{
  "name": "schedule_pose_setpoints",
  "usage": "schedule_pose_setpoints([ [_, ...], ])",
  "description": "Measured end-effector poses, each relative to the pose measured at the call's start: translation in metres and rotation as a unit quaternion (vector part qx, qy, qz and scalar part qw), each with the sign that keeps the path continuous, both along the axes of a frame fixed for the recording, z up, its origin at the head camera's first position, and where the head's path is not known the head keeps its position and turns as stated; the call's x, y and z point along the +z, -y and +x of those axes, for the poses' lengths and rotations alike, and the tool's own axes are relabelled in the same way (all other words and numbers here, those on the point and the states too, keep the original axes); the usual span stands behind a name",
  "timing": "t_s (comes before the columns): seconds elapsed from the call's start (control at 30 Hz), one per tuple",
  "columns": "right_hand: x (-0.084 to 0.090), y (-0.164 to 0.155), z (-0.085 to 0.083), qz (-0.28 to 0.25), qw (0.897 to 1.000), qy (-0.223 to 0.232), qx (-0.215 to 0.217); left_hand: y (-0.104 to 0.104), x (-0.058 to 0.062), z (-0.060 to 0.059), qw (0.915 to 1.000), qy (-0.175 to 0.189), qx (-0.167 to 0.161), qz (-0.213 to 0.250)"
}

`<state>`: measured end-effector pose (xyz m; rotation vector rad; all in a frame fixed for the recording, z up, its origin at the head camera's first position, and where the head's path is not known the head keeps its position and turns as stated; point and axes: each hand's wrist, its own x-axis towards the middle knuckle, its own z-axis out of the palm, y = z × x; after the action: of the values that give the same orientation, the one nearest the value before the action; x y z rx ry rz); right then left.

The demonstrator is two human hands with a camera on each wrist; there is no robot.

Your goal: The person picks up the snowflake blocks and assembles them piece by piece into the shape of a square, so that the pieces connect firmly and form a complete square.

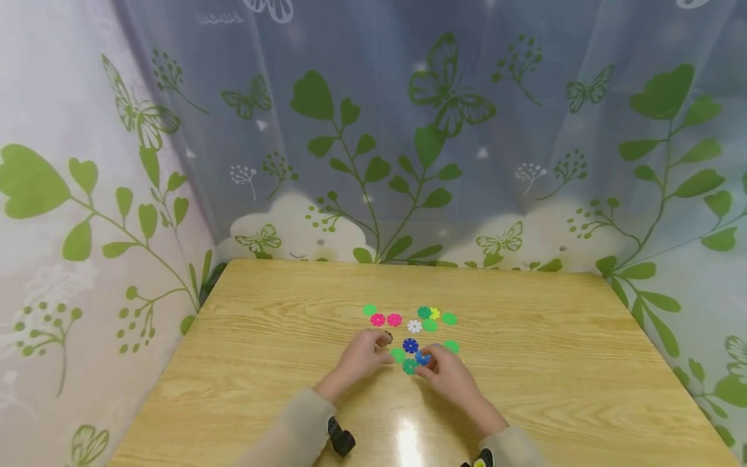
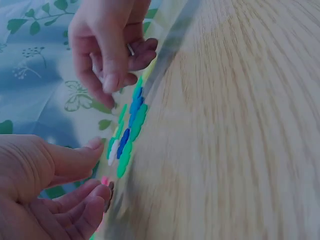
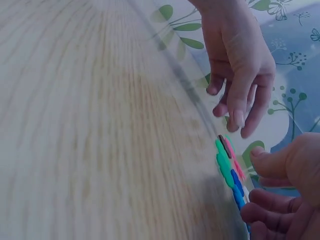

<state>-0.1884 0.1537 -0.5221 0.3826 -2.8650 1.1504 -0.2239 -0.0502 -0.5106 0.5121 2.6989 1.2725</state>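
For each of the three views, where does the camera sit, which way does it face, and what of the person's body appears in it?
Head: above, facing forward and down at the wooden table, the flower-shaped plastic discs, both hands and sleeves.
Left wrist: low at the left hand, facing along the tabletop toward the right hand; discs edge-on.
Right wrist: low at the right hand, facing the left hand across the discs.
Shared: all views show both hands and the discs; the butterfly-and-leaf curtain is behind.
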Motion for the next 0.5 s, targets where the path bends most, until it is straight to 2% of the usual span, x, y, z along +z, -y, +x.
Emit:
schedule_pose_setpoints([
  [0.27,-0.001,0.012,-0.004,0.043,0.999,0.014,0.01,-0.011,-0.01,-0.003,0.9994,0.017,0.017,-0.025],
  [0.5,-0.006,0.016,-0.005,0.081,0.996,0.022,-0.004,-0.016,-0.013,-0.004,0.9983,0.001,0.027,-0.052],
])
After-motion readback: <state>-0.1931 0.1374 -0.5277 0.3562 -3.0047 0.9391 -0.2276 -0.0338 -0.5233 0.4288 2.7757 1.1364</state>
